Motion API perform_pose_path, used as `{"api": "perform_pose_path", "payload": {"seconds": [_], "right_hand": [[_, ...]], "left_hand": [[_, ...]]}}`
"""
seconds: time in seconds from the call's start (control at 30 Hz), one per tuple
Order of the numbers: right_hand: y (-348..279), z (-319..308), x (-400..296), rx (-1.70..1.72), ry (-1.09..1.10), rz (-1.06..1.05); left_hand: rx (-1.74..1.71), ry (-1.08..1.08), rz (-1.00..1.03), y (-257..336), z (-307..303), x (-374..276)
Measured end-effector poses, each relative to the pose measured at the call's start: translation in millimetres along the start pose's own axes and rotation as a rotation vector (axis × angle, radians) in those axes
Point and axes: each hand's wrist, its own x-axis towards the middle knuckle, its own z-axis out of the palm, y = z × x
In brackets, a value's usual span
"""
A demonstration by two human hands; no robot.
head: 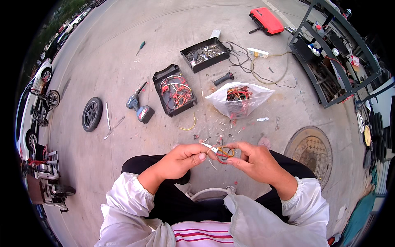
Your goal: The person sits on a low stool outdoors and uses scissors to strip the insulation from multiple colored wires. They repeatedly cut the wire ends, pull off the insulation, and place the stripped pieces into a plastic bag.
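My left hand (185, 159) and my right hand (257, 162) are close together above my knees. Between them is a small bundle of insulated wires (226, 153) in red, yellow and black, with a white connector or sleeve (213, 148) at its left end. The left thumb and forefinger pinch that end; the right thumb and fingertips hold the looped wires. A clear plastic bag (253, 105) full of wire pieces stands ahead of the hands. Left of it, a black tray (193, 104) holds red, white and orange wires. A yellow wire (193, 122) lies on the ground.
Around lie a cordless drill (135, 106), a small wheel (92, 114), a screwdriver (141, 47), a black bin of small metal parts (200, 68), a power strip (258, 52) with cables and a red case (268, 21). A metal rack (339, 85) and a manhole cover (311, 151) are to the right.
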Motion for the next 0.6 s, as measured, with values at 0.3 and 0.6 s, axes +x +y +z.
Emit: {"api": "perform_pose_path", "payload": {"seconds": [0.3, 0.6], "right_hand": [[14.4, 20.0, 14.3, -0.198, 0.409, -0.554], [23.1, 16.1, 16.9, -0.193, 0.241, -0.533]], "left_hand": [[0.221, 0.024, 0.036, 4.9, 4.8, 5.4], [0.431, 0.101, 0.018, -2.9, -10.8, 1.7]]}}
